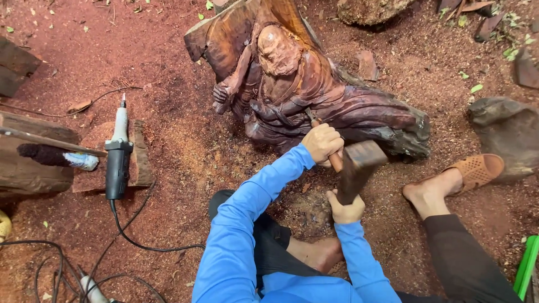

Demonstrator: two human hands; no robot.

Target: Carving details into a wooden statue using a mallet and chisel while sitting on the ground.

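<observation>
Centre frame: left hand point(321, 142) grips a chisel point(325, 147) set against the glossy dark wood carving point(314, 90), upper centre. Right hand point(346, 210) clenches a blocky wooden mallet point(357, 168) just below. Grinder point(118, 157) at left, on reddish sawdust ground point(179, 151); no containers.

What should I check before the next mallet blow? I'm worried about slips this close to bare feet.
1. Chisel grip: left hand wraps the chisel fully. Ok.
2. Chisel edge seated on the carving: the tip is hidden behind the hand. Cannot tell.
3. Mallet grip: right hand holds the mallet by its lower end, head beside the chisel. Ok.
4. Feet clear: bare foot lies just below the hands; sandalled foot to the side. Not ok.
5. Grinder and cord: parked off to the left, away from the hands. Ok.
</observation>
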